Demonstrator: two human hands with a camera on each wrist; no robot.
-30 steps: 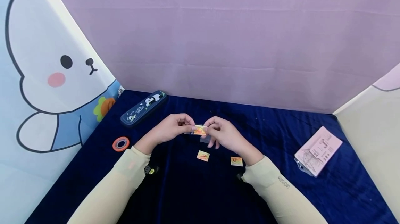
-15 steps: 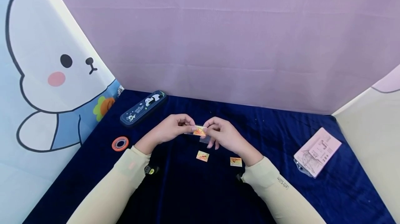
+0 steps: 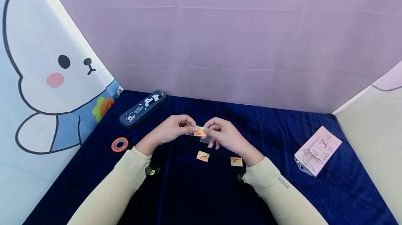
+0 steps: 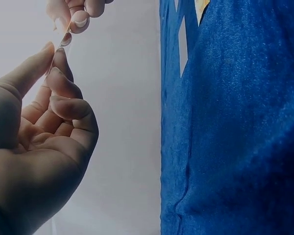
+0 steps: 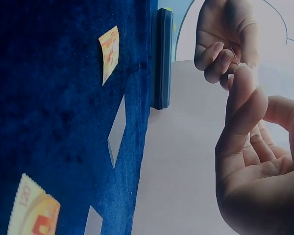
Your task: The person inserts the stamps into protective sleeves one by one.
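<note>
Between both hands is a yellow-orange postage stamp (image 3: 199, 131), with a strip of clear film (image 3: 190, 134) at its left. My left hand (image 3: 176, 126) pinches the left side between thumb and fingers. The right hand (image 3: 225, 133) pinches the right side the same way. In the left wrist view the held piece (image 4: 65, 40) shows almost edge-on. Below the hands, one loose stamp (image 3: 202, 156) lies on the cloth, and another stamp (image 3: 236, 161) lies near the right wrist. Both have toothed edges in the right wrist view. A clear rectangular piece (image 5: 117, 133) rests on the cloth under the hands.
Dark blue cloth (image 3: 188, 197) covers the table. A panda-printed case (image 3: 142, 109) lies at the back left, with an orange ring-shaped roll (image 3: 119, 144) before it. A pink packet (image 3: 318, 151) lies at the right. Fabric walls (image 3: 220, 43) close the back and sides.
Both hands keep their pinch on the stamp, nearly still. The stamp has shifted very slightly left between the fingers. The head view has turned a little.
</note>
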